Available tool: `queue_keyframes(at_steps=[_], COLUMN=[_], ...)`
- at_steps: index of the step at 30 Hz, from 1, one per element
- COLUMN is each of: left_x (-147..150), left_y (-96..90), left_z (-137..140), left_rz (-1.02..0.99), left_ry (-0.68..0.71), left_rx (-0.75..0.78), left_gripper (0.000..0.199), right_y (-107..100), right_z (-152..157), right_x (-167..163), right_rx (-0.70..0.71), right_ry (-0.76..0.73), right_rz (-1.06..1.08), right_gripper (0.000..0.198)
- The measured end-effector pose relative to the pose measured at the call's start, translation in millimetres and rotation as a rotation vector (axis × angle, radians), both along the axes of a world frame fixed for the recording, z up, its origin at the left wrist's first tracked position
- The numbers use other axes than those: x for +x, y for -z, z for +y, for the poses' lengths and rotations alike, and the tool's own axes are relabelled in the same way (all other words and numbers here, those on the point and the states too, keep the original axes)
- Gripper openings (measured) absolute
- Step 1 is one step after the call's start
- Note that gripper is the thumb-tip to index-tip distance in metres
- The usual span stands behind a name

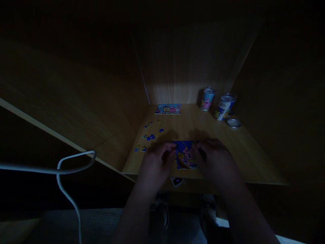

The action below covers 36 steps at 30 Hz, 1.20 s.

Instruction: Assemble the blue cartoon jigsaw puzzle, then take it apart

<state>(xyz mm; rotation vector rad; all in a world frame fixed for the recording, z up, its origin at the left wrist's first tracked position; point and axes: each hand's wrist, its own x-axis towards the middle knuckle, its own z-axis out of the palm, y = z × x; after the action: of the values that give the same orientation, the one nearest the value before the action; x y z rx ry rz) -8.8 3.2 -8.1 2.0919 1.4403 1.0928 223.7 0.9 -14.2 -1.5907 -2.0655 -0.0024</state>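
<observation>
A partly assembled jigsaw puzzle [185,154], blue with pink figures and a brown-yellow shape, lies near the front edge of the wooden shelf. At its left edge is my left hand [157,161], fingers curled and thumb and index tips close together; dimness hides what they hold, if anything. My right hand [215,157] reaches over the puzzle's right side. Its thumb and index finger pinch what looks like a small puzzle piece at the upper right. Loose puzzle pieces [150,137], blue and yellow, are scattered left of my left hand.
Behind lies a flat cartoon picture [168,109]. Two printed cans, a pink-blue can [207,99] and a larger can [224,107], stand at the back right beside a round lid [233,123]. Wooden panels enclose the shelf. A white cable [68,196] hangs at left.
</observation>
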Motion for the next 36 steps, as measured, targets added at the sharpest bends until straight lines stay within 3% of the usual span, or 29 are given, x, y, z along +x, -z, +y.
queue_keyframes(at_steps=[7, 23, 36], left_x=[0.8, 3.5, 5.2], left_y=[-2.7, -3.7, -10.5], left_z=[-0.8, -1.2, -3.9], left_rz=[0.112, 0.150, 0.194], left_ry=[0.006, -0.004, 0.096], left_rx=[0.073, 0.115, 0.144], left_gripper=[0.017, 0.013, 0.017], right_y=[1.0, 1.4, 0.1], right_z=[0.3, 0.3, -0.4], right_x=[1.3, 1.4, 0.3], right_rx=[0.012, 0.013, 0.025], right_ry=[-0.013, -0.010, -0.002], right_rz=[0.003, 0.005, -0.003], right_gripper=[0.024, 0.022, 0.024])
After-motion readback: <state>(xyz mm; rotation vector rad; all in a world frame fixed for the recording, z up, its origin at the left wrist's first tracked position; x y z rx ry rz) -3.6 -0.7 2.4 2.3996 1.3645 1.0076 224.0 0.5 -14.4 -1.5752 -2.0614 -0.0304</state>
